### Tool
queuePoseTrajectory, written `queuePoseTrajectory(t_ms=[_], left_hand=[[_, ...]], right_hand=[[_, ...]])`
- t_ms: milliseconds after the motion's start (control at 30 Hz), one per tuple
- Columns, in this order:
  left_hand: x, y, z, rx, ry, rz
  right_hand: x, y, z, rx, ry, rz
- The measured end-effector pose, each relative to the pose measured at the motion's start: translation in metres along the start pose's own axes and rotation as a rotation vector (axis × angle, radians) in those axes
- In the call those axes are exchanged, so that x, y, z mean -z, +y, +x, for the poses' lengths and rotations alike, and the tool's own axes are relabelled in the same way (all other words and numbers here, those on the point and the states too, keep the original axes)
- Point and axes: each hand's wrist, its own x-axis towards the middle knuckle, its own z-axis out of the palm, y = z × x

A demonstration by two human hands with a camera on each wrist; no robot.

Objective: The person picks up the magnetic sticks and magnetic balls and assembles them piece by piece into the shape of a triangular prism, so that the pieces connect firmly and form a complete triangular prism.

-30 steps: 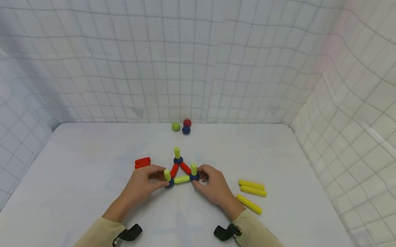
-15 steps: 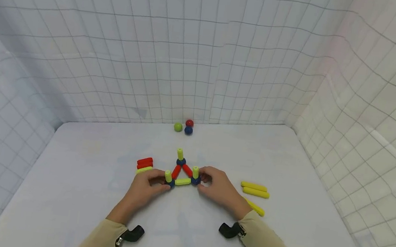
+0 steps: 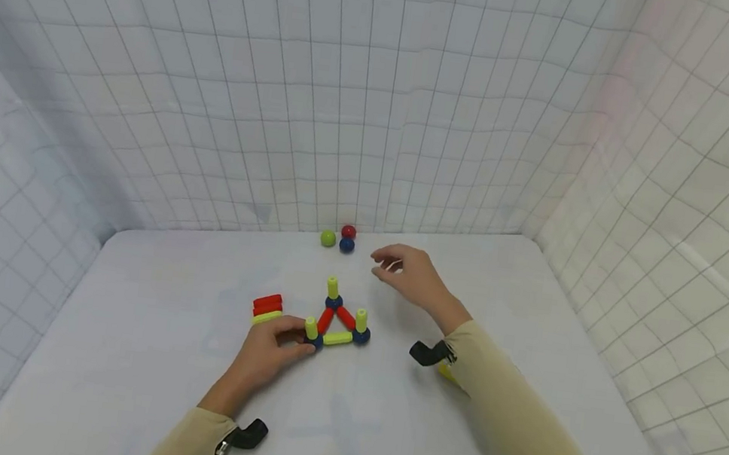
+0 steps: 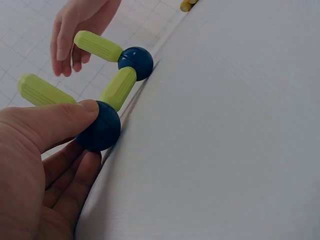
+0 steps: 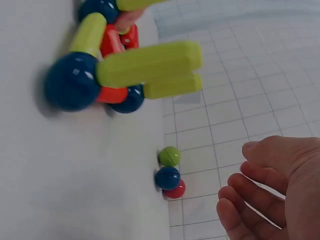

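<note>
A triangle of rods and balls lies on the table, with two red rods [image 3: 325,321] and one lime rod [image 3: 338,338] joining three dark blue balls. From each ball a short lime rod [image 3: 361,321] stands up. My left hand [image 3: 267,352] pinches the near-left blue ball [image 4: 102,132] between thumb and fingers. Off the triangle, my right hand [image 3: 418,276] is held in the air with loosely bent fingers and nothing in them. To its left sit a green ball [image 3: 328,238], a red ball [image 3: 349,232] and a blue ball [image 3: 346,245].
Red rods [image 3: 268,299] and a lime rod [image 3: 268,316] lie side by side just beyond my left hand. Under my right forearm a yellow rod [image 3: 445,374] peeks out, mostly hidden. Grid-patterned cloth [image 3: 376,130] hangs behind and at both sides of the white table [image 3: 137,351].
My right hand has let go of the near-right blue ball and moved up and away toward the loose balls at the back. My left hand keeps its hold.
</note>
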Motion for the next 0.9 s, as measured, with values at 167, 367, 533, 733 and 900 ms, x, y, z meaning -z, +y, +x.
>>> queuePoseTrajectory(t_ms=[167,367,533,733,900], left_hand=[[0.001,-0.001,-0.002,0.004,0.001,0.011],[0.0,-0.004,-0.001,-0.026,-0.01,-0.001],[0.001,-0.005,-0.002,-0.012,-0.02,0.005],[0.003,-0.004,-0.004,-0.013,-0.013,-0.002],[0.004,-0.003,-0.004,-0.015,-0.031,-0.007]], right_hand=[[0.011,-0.007,0.041,0.02,-0.001,-0.038],[0.006,-0.004,0.074,-0.023,-0.061,-0.099],[-0.012,0.009,0.091,-0.074,-0.072,-0.126],[-0.03,0.016,0.1,-0.099,-0.044,-0.114],[-0.04,0.02,0.105,-0.129,-0.065,-0.133]])
